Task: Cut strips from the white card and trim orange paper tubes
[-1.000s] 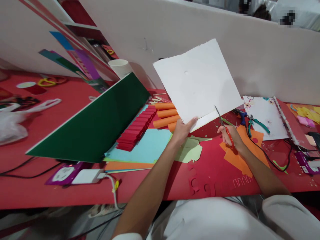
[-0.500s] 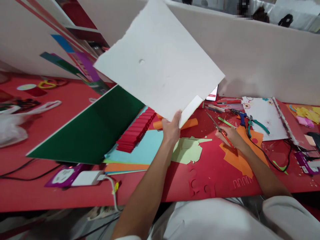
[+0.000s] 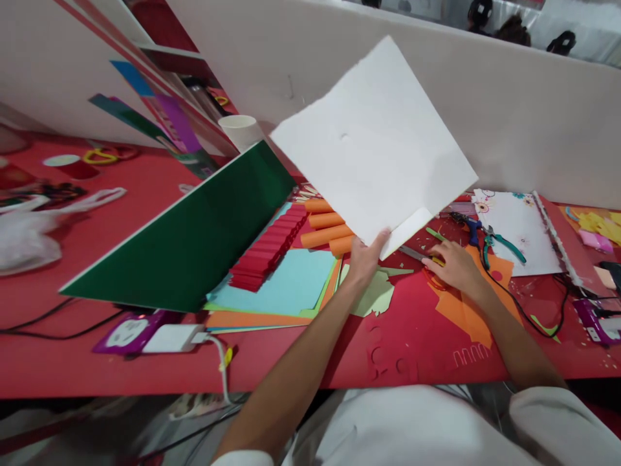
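My left hand (image 3: pixel 363 259) pinches the lower corner of a large white board (image 3: pixel 383 142), holding it tilted above the table. A narrow folded-looking white strip (image 3: pixel 406 232) runs along the board's lower right edge, beside my thumb. At the right, my right hand (image 3: pixel 455 266) is closed on scissors (image 3: pixel 413 253) low over the table. Their blades point left, with yellow and orange handle parts showing under my fingers; the rest is hidden. Orange paper pieces (image 3: pixel 460 310) lie beneath that hand, and pale green paper scraps (image 3: pixel 376 294) lie between both hands.
A green board (image 3: pixel 179 239) leans at left. Red pleated paper (image 3: pixel 266 249), orange rolls (image 3: pixel 323 223) and light blue sheets (image 3: pixel 291 278) lie near my left arm. Green-handled pliers (image 3: pixel 504 248) and a blue glue gun (image 3: pixel 473 230) lie at right. A power strip (image 3: pixel 129 333) sits near the front edge.
The white board has moved right and lower, uncovering orange rolls and a white cup-like roll behind. In my right hand the scissors have turned flatter, blades now pointing left.
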Tool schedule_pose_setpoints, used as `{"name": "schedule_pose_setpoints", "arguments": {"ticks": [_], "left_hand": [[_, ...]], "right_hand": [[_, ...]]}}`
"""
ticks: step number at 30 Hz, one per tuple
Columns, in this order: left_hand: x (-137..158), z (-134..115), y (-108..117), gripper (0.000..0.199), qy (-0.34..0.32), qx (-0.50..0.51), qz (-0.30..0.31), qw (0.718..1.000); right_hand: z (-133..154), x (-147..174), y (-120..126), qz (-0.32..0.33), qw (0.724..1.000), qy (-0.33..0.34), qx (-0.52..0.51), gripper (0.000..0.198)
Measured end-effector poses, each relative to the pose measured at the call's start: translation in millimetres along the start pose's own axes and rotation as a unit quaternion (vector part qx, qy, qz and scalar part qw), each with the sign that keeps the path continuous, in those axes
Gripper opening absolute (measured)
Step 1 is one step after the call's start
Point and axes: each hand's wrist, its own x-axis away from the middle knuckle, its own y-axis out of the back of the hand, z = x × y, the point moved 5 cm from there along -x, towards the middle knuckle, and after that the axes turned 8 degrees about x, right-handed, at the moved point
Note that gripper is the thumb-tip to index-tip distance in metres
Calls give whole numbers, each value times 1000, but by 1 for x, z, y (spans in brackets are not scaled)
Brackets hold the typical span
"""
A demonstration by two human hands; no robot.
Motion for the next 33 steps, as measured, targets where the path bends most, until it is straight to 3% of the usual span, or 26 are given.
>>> {"name": "schedule_pose_setpoints", "arguments": {"ticks": [2, 5, 7, 9, 16, 23, 28, 33], "left_hand": [[7, 7, -11, 56, 5, 2, 30, 1000], [18, 17, -26, 57, 17, 10, 78, 997], [24, 21, -34, 59, 28, 27, 105, 994], [28, 24, -37, 63, 34, 45, 115, 992], [34, 33, -37, 66, 68, 86, 82, 991], [46, 39, -48, 65, 106, 184, 82, 974], [52, 35, -56, 63, 155, 247, 89, 952], [53, 32, -56, 54, 125, 218, 106, 962]], "right_hand": [[2, -1, 4, -21, 981, -10, -193, 36], [2, -5, 0, -55, 891, -48, -448, 46], [-2, -7, -6, -103, 840, -82, -526, 51], [-5, -9, -13, -128, 813, -105, -559, 54], [-4, -10, -22, -159, 795, -105, -577, 43], [-6, -10, -23, -196, 755, -85, -621, 39], [-6, -12, -21, -186, 735, -71, -648, 41], [1, -12, -20, -153, 702, -76, -692, 48]]}}
